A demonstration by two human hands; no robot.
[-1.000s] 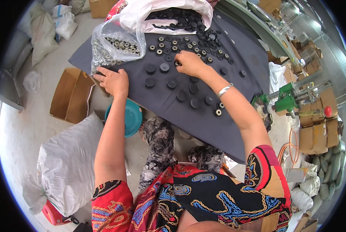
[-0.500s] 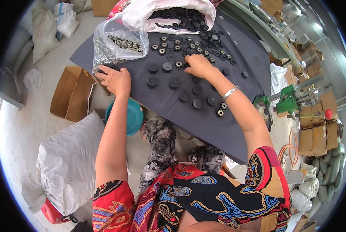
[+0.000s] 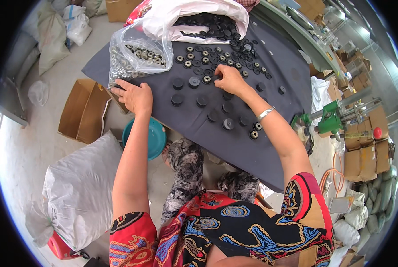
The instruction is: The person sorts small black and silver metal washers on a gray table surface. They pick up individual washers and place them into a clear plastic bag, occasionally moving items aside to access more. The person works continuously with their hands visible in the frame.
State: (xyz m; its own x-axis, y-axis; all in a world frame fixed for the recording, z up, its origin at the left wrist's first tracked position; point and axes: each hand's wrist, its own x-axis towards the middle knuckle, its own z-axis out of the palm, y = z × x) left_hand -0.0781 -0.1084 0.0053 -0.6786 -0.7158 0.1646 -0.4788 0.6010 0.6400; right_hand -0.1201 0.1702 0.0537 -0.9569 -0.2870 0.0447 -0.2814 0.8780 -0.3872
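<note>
The right hand [image 3: 229, 80] pinches a small black round part [image 3: 217, 77] lying flat, axis upward, on the dark counter [image 3: 279, 66]. The left hand [image 3: 134, 95] rests loosely spread at the clear bag [image 3: 136, 55] of metal-centred parts, holding nothing.

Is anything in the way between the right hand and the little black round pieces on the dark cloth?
No. The right hand already rests on the black round pieces on the dark cloth, with nothing visible between them.

A small workshop: concrete floor [image 3: 25, 151], cardboard boxes [image 3: 363, 151], filled sacks [image 3: 79, 196], green bench machine [image 3: 330, 118].
</note>
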